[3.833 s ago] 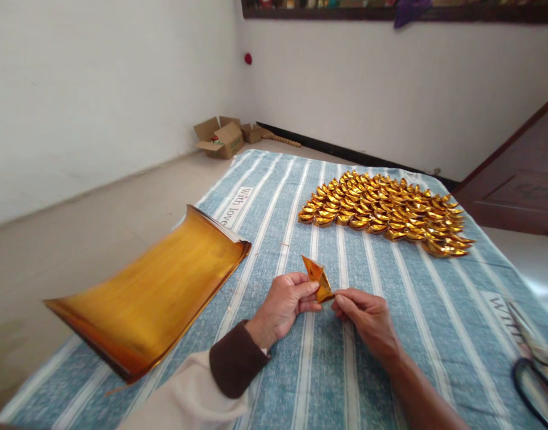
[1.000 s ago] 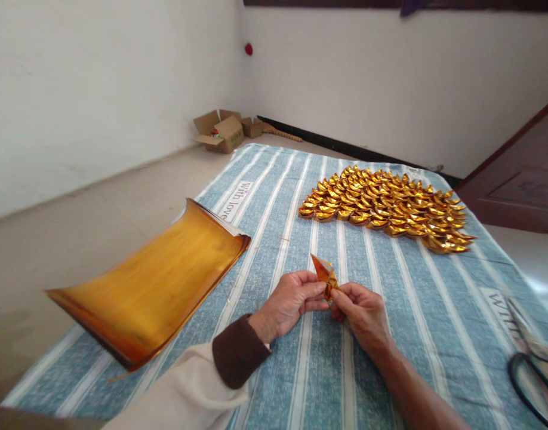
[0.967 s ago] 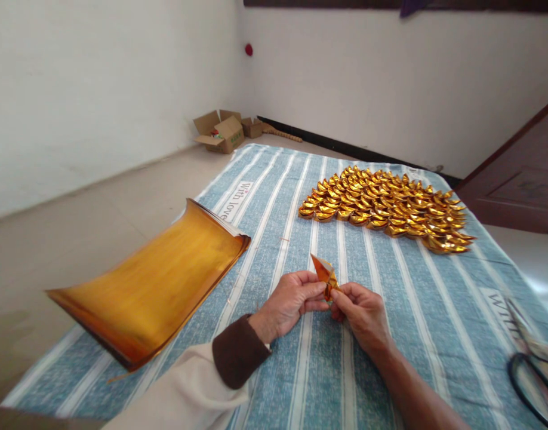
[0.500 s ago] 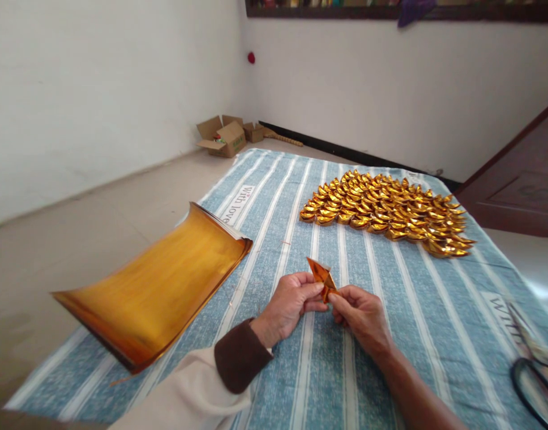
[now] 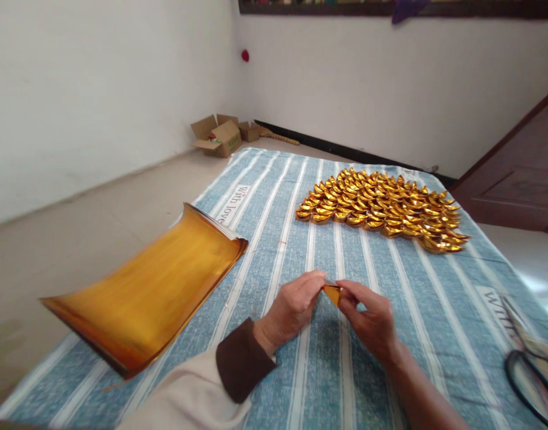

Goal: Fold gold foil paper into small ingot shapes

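Observation:
My left hand and my right hand pinch a small folded piece of gold paper between their fingertips, just above the blue striped cloth. Most of the piece is hidden by the fingers. A curled stack of gold paper sheets lies to the left of my left hand. Farther back on the cloth, several folded gold ingots lie packed in overlapping rows.
Black-handled scissors lie at the cloth's right edge. Open cardboard boxes stand in the far corner by the white walls. Bare floor runs along the left of the cloth. A dark wooden door is at the right.
The upright triangular point of the folded piece has gone down between my fingertips. Both hands have shifted slightly and now cover most of it.

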### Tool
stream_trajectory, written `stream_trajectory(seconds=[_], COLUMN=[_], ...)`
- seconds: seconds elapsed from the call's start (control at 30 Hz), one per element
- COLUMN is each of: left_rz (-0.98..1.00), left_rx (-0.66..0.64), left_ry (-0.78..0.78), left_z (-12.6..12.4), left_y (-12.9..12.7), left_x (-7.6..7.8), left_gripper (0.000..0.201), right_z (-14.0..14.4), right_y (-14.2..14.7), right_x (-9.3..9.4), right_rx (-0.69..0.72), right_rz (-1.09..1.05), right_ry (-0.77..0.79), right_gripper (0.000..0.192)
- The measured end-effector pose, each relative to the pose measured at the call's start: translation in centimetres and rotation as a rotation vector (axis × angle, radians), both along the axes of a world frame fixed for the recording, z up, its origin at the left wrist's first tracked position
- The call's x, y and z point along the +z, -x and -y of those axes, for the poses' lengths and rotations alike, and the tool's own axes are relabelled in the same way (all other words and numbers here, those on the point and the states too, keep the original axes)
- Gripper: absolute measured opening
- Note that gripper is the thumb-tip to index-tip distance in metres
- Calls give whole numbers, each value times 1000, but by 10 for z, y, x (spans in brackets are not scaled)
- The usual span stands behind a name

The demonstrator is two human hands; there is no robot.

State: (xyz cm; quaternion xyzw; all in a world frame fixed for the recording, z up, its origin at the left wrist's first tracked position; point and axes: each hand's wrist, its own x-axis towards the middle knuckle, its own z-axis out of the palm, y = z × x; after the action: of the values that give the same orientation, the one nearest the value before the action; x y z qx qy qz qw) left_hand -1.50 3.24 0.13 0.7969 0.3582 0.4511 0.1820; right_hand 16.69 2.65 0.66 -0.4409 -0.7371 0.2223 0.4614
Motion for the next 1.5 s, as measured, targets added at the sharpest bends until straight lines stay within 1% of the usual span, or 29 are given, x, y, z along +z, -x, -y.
stream_trajectory(seconds=[0.03, 0.1, 0.23, 0.33, 0.4, 0.53, 0.63, 0.73, 0.9, 1.07, 1.2, 1.37, 1.5], left_rz=[-50, -140, -260, -292, -295, -312, -338, -356, -368, -386, -388, -357, -331], left_rx=[3, 17, 24, 14, 10, 3, 7, 20, 43, 53, 50, 30, 18], left_ry=[-41, -74, -48, 32, 84, 148, 175, 173, 135, 123, 133, 179, 226], left_z=[-1, -1, 2, 5, 6, 7, 8, 8, 6, 3, 2, 1, 1], left_y=[0, 1, 1, 1, 1, 3, 3, 3, 4, 6, 7, 7, 8], left_x=[-3, -4, 0, 4, 6, 9, 8, 6, 2, 1, 4, 8, 6], left_gripper=[21, 21, 18, 18, 18, 19, 19, 17, 16, 13, 12, 13, 12], right_z=[0, -1, -1, 0, 1, 3, 4, 4, 2, 1, 1, 0, -3], right_y=[-1, -3, -5, -6, -6, -7, -8, -9, -9, -5, 0, 4, 7], right_x=[1, 1, -2, -3, -2, 1, 2, 3, 3, 2, 1, -4, -6], right_rx=[36, 101, 163, 203, 224, 202, 224, 240, 252, 219, 177, 120, 84], right_rz=[57, 163, 363, 498, 558, 630, 666, 657, 528, 410, 339, 273, 257], right_ry=[-51, -133, -224, -226, -198, -157, -160, -139, -76, 21, 93, 147, 185], right_gripper=[16, 19, 25, 29, 29, 25, 22, 19, 18, 19, 20, 20, 22])
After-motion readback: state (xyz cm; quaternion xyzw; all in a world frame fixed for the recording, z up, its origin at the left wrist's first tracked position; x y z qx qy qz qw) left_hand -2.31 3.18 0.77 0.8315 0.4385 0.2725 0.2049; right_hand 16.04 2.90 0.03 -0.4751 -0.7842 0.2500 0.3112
